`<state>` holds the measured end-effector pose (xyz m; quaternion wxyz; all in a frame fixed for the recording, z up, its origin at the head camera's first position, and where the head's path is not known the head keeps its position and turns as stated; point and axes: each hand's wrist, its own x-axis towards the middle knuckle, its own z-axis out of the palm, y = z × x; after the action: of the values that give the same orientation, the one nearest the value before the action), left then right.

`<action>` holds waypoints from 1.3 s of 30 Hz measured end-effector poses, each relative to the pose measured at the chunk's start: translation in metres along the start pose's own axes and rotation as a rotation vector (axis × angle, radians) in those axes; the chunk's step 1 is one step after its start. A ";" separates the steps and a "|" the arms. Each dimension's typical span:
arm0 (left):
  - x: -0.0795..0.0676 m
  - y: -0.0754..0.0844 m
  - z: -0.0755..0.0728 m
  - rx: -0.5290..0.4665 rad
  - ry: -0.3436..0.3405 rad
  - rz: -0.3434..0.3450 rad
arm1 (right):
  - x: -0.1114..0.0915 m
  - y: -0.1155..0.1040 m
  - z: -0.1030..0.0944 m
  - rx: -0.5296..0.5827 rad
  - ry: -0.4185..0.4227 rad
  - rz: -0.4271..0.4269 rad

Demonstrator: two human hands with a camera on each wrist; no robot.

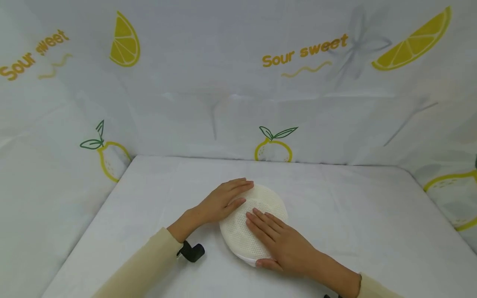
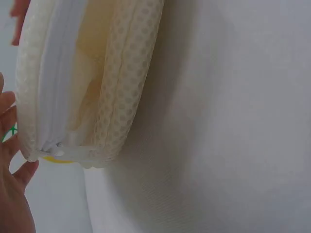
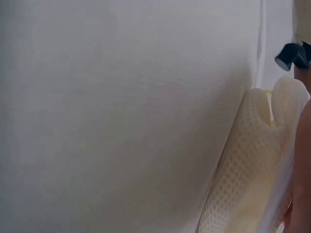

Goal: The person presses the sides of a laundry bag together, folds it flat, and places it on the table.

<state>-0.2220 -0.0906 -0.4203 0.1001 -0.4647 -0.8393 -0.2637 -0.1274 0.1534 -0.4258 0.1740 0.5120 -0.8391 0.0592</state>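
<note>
A round, off-white mesh laundry bag [image 1: 270, 203] lies on the white table. My left hand [image 1: 225, 200] rests on its upper left part, fingers extended toward the far rim. Lower right, my right hand [image 1: 287, 246] lies flat across the mesh with its thumb near the bag's front edge. In the left wrist view the bag [image 2: 129, 73] is seen from the side: padded honeycomb mesh, a white zipper band [image 2: 58, 73], and a yellowish area between the layers. The right wrist view shows the bag's mesh side [image 3: 243, 179] close up. Any contents are unclear.
White cloth covers the table [image 1: 372, 219]. Behind it hangs a white curtain [image 1: 186, 103] printed with lemons and "Sour sweet". A black wrist camera [image 1: 193, 251] sits under the left wrist, close to the bag. Beige sleeves [image 1: 145, 265] cover the forearms.
</note>
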 end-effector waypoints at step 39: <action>0.033 -0.011 0.022 -0.114 -0.221 0.128 | 0.031 0.000 0.018 -0.018 -0.099 -0.415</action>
<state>-0.2474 -0.0599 -0.4293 -0.0029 -0.5484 -0.7976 -0.2512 -0.1446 0.1223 -0.4312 0.1457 0.6745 -0.7237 -0.0107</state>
